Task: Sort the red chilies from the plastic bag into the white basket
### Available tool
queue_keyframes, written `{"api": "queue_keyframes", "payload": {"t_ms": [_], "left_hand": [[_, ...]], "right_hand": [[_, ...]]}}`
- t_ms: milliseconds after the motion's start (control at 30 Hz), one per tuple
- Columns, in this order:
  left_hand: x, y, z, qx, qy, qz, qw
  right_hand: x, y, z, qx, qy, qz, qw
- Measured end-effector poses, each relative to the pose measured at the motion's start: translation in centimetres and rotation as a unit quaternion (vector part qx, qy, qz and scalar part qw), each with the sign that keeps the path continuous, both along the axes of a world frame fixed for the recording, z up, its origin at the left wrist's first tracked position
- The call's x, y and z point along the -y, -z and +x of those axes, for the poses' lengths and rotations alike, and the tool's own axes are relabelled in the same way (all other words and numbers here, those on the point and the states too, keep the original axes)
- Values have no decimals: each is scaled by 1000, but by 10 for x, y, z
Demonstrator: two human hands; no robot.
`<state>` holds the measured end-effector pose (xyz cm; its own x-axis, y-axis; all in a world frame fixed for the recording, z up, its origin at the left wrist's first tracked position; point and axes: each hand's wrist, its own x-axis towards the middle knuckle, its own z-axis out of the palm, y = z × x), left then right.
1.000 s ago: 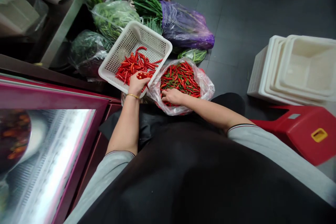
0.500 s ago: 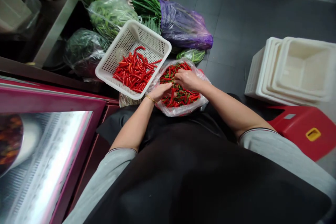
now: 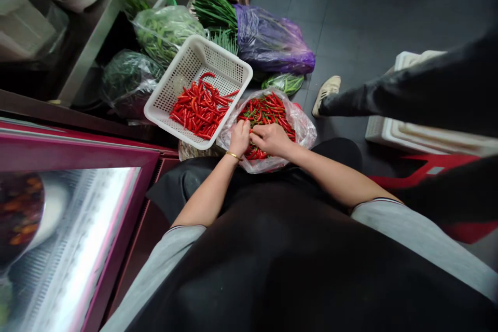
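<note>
My left hand (image 3: 240, 137), with a gold bracelet at the wrist, is closed in a pinch over the clear plastic bag (image 3: 307, 127) of red chili peppers with green stems. Fingertips of my right hand (image 3: 272, 140) are pinched close against it. A red chili pepper seems to be held between the two hands, mostly covered by the fingers. Loose red chilies (image 3: 268, 105) fill the bag around them. To the left, a white perforated basket (image 3: 159, 97) is tilted and holds a heap of red chilies (image 3: 200, 109), mostly without green stems.
Bagged greens (image 3: 167, 28) and a purple bag (image 3: 272, 41) of long green stalks lie beyond the basket. At right, another person's dark trouser leg (image 3: 420, 88) and shoe (image 3: 327, 92) stand before stacked white bins (image 3: 379, 129). A glass-topped cabinet (image 3: 89, 228) is at left.
My hands have come together and shifted toward the near left side of the bag; the left fingers have closed. Another person's legs have entered from the right, covering the bins and red stool.
</note>
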<state>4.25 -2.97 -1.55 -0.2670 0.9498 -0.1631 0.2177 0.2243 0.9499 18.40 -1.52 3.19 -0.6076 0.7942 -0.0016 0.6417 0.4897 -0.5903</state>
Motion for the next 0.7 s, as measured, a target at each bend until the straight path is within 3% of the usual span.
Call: {"api": "queue_keyframes", "payload": {"t_ms": [100, 233, 300, 400, 533, 633, 700], "left_hand": [[0, 0, -10, 113, -20, -78, 990], [9, -9, -21, 261, 118, -126, 950], [13, -14, -23, 282, 188, -126, 932], [11, -22, -24, 273, 246, -114, 923], [2, -35, -28, 220, 259, -100, 935], [3, -48, -26, 221, 246, -67, 941], [10, -59, -25, 261, 255, -50, 930]], "right_hand": [[0, -13, 6, 102, 1, 59, 993], [-25, -10, 22, 133, 31, 31, 990], [-35, -3, 20, 73, 41, -38, 996], [-40, 2, 9, -57, -10, -129, 990], [-39, -8, 0, -158, -22, -127, 979], [-37, -17, 1, -209, -43, -213, 953], [-36, -17, 3, -264, -64, -263, 925]]}}
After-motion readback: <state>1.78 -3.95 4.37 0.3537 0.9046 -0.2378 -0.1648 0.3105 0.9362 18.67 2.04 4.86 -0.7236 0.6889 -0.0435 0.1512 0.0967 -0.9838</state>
